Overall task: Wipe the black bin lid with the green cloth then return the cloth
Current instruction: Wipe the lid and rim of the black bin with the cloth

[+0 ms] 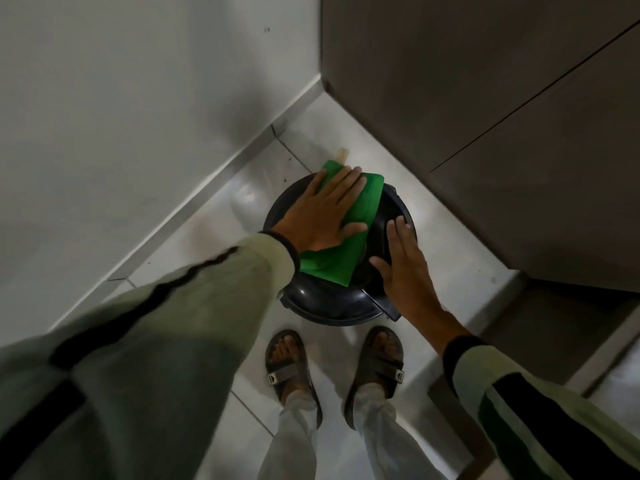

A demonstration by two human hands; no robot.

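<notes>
A round black bin lid [322,299] tops a bin on the floor in a corner, seen from above. A green cloth [360,216] lies spread across the lid's left and middle. My left hand [322,216] presses flat on the cloth, fingers spread and pointing away from me. My right hand [403,261] rests flat on the lid's right side, beside the cloth, fingers extended, holding nothing. The lid's centre is hidden under the cloth and hands.
A white wall with a pale skirting board [194,216] runs on the left. Dark grey cabinet doors [485,116] stand on the right and behind the bin. My sandalled feet [287,365] stand on pale floor tiles just in front of the bin.
</notes>
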